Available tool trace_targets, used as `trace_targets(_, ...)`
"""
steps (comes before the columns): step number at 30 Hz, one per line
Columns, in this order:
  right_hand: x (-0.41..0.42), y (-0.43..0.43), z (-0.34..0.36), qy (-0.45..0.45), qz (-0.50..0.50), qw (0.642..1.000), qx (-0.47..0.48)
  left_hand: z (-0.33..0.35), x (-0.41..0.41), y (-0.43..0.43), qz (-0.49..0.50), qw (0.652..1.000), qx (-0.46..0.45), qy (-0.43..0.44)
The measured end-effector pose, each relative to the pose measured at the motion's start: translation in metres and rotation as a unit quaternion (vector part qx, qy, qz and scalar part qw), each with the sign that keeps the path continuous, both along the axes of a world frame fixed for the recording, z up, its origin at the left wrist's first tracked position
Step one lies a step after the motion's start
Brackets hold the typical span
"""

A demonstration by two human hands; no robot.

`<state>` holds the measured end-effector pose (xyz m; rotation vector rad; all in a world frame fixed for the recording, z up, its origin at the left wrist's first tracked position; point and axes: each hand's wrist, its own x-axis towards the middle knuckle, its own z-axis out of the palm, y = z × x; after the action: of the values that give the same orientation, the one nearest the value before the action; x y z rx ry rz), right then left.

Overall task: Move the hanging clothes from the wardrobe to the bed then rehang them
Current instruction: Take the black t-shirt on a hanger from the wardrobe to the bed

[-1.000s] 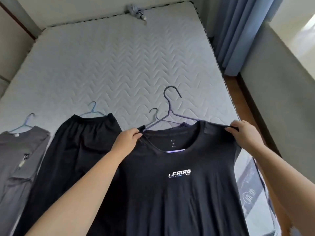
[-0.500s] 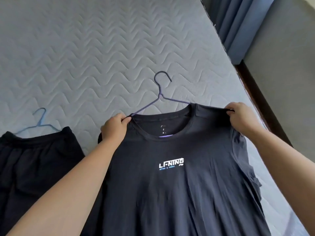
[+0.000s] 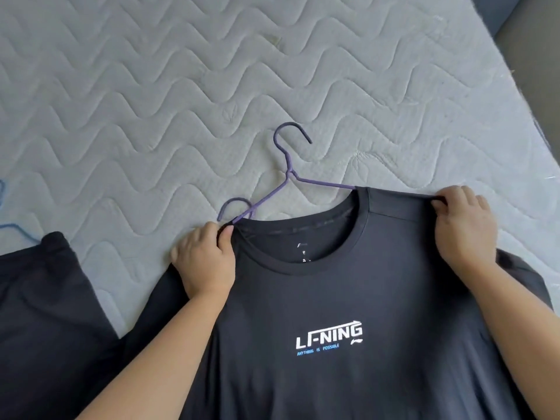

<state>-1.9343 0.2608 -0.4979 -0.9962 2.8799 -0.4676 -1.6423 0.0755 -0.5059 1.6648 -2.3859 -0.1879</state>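
Observation:
A black T-shirt (image 3: pixel 333 298) with a white LI-NING print lies spread on the quilted mattress (image 3: pixel 181 86). A purple wire hanger (image 3: pixel 291 174) sticks out of its neck, hook pointing away from me. My left hand (image 3: pixel 206 262) pinches the shirt's left shoulder where the hanger arm enters. My right hand (image 3: pixel 463 228) grips the right shoulder seam. A second hanger hook (image 3: pixel 233 204) peeks out just behind my left hand; what it carries is hidden under the shirt.
A black garment (image 3: pixel 39 298) lies at the left edge, with a bit of a blue hanger (image 3: pixel 12 228) above it. The mattress's right edge (image 3: pixel 515 95) runs diagonally at the upper right, with grey wall and blue curtain beyond.
The shirt has come down flat onto the mattress, and my view has dropped closer to it. Both hands keep their hold on the shoulders. The second hook has come back into sight.

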Motion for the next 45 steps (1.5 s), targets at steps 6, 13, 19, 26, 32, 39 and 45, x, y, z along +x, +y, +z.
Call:
trace_targets(6,0.002,-0.001,0.005,-0.033,-0.011,0.999,-0.021,0.009,-0.004,0.004,0.019,0.999,0.015,0.037)
trace_targets(13,0.027,0.056,0.07,-0.234,0.01,0.972,0.028,0.056,0.015,0.012,-0.005,0.977,0.205,-0.051)
trace_targets(19,0.116,0.17,0.119,-0.339,-0.107,0.929,-0.1,0.127,0.064,0.118,-0.028,0.979,0.194,0.054)
trace_targets(26,0.238,0.294,0.16,-0.452,-0.204,0.853,-0.166,0.198,0.151,0.271,0.09,0.907,0.382,0.149)
trace_targets(32,0.262,0.363,0.203,-0.506,-0.206,0.832,-0.096,0.241,0.201,0.35,0.222,0.832,0.474,0.186)
trace_targets(39,0.265,0.407,0.252,-0.502,-0.07,0.858,0.079,0.279,0.245,0.412,0.311,0.767,0.502,0.25)
trace_targets(45,0.292,0.419,0.275,-0.501,-0.058,0.861,0.07,0.302,0.293,0.444,0.32,0.781,0.457,0.28)
